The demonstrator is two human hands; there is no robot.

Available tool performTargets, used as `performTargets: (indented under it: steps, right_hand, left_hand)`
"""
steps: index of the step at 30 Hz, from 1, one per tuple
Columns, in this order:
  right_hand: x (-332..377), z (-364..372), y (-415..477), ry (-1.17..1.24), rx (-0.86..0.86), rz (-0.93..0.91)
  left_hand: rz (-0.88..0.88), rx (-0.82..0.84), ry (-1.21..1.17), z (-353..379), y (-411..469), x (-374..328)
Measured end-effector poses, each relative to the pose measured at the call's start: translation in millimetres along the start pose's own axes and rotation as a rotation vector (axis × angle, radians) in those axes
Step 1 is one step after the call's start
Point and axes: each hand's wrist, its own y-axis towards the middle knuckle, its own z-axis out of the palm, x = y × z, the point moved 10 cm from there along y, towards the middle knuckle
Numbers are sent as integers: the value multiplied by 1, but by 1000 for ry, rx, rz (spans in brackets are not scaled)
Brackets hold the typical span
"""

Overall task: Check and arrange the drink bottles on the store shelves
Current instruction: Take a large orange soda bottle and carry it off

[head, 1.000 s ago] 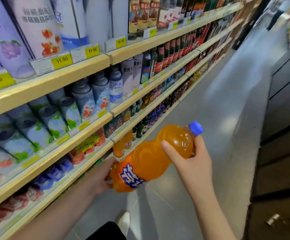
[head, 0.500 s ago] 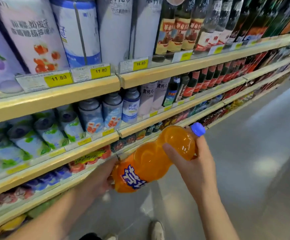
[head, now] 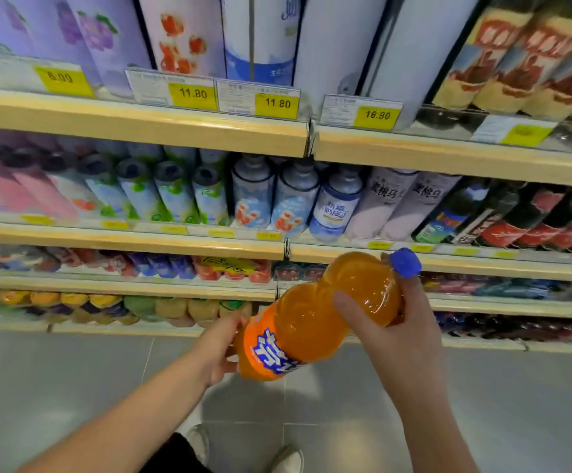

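Observation:
An orange soda bottle (head: 312, 319) with a blue cap and a blue-and-white label lies tilted in front of me, cap up and to the right. My left hand (head: 219, 349) grips its base from the left. My right hand (head: 400, 336) wraps the upper bulge below the cap, thumb across the front. The bottle hangs in the air in front of the lower shelves (head: 175, 291), touching none of them.
Wooden-edged shelves (head: 141, 124) fill the view, packed with tall pale bottles on top, smaller bottles (head: 295, 199) below, dark bottles (head: 533, 216) to the right. Yellow price tags (head: 277, 104) line the edges. Grey tiled floor (head: 56, 387) and my shoes (head: 284, 459) are below.
The view has swung left from looking down the aisle to facing the shelves squarely. Both hands keep the same hold on the orange bottle, which stays tilted the same way.

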Motion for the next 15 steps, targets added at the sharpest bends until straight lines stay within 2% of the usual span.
performTargets:
  steps: [7, 15]
  right_hand:
    - [-42, 52, 14, -40, 72, -36]
    - [-153, 126, 29, -97, 106, -9]
  left_hand:
    - [-68, -61, -87, -21, 64, 39]
    - [-89, -68, -164, -34, 197, 107]
